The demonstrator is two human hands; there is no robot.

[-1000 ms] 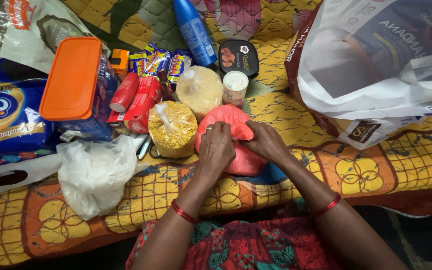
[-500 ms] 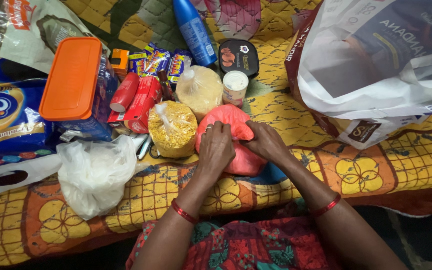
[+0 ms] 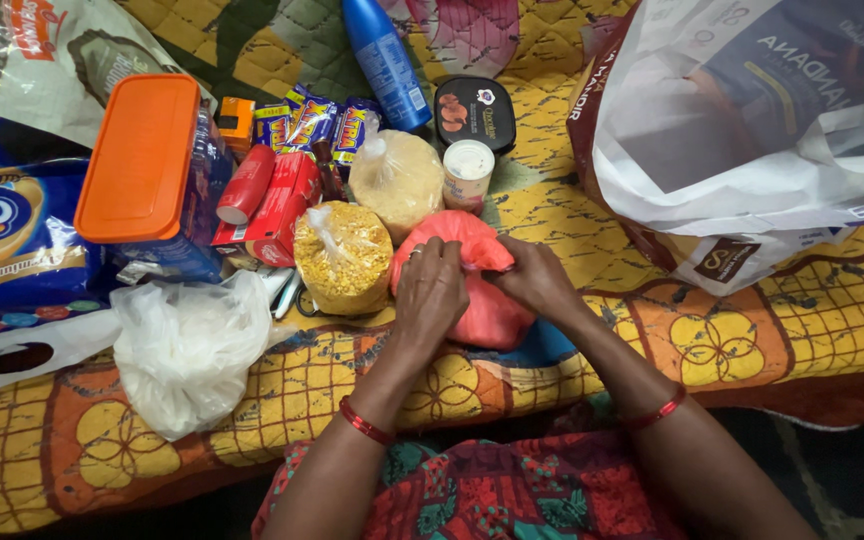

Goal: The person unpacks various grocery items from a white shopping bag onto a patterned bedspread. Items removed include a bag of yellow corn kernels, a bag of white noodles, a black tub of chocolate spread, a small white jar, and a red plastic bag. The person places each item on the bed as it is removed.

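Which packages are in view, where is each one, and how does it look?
Red plastic pouch: centre, under left hand and right hand.
Clear lentil bag: left of it, yellow.
Orange-lidded box: upper left, rectangular.
Blue bottle: top, cylindrical.
White carrier bag: upper right, bulky.

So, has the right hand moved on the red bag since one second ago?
Yes, slightly: the right hand has shifted a little rightward on the red bag, away from the left hand.

A blue biscuit packet (image 3: 2, 235) lies at the left edge; an orange-lidded box (image 3: 142, 160) stands beside it. Purple-and-yellow wrapped bars (image 3: 314, 122) (upper centre) sit near a blue bottle (image 3: 386, 62) and a black oval tin (image 3: 475, 113).
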